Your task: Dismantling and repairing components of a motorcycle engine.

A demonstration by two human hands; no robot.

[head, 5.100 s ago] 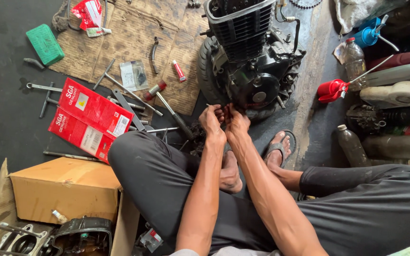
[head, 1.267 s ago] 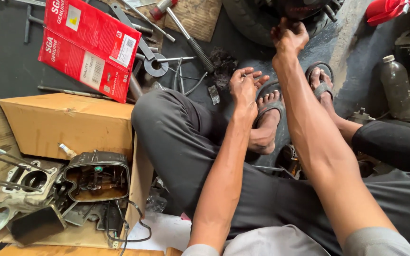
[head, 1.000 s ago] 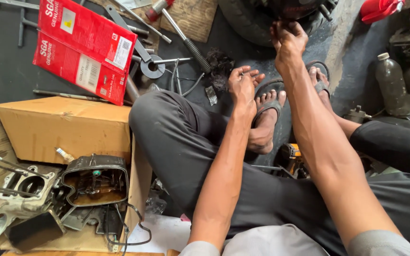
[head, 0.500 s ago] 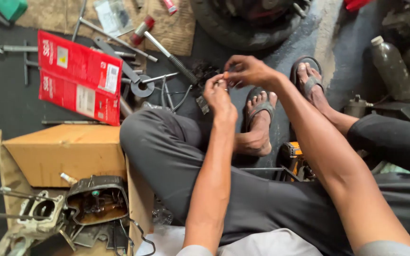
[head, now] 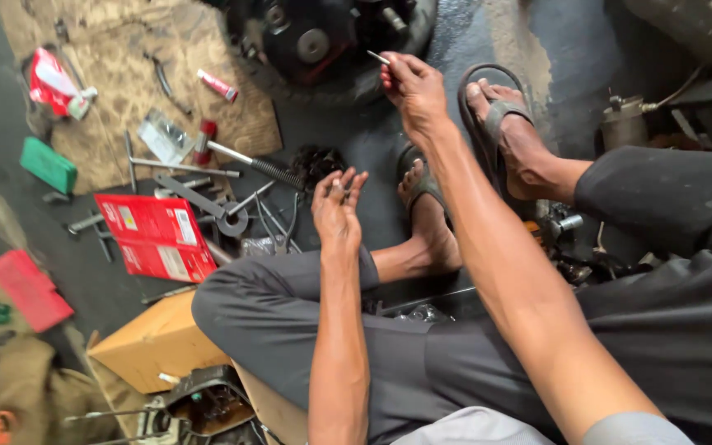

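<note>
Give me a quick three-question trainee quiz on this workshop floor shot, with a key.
1. True or false: the right hand pinches a small metal pin in its fingers.
2. The left hand is: A) gripping a hammer, B) raised, fingers spread, C) flat on the floor.
3. What colour are the two boxes on the floor left of the person's knee?

Key: 1 true; 2 B; 3 red.

Hands have split: right hand point(head: 415, 89) lifts a small metal pin point(head: 377, 57) toward the engine point(head: 323, 37); left hand point(head: 336, 208) opens, hanging back.
</note>
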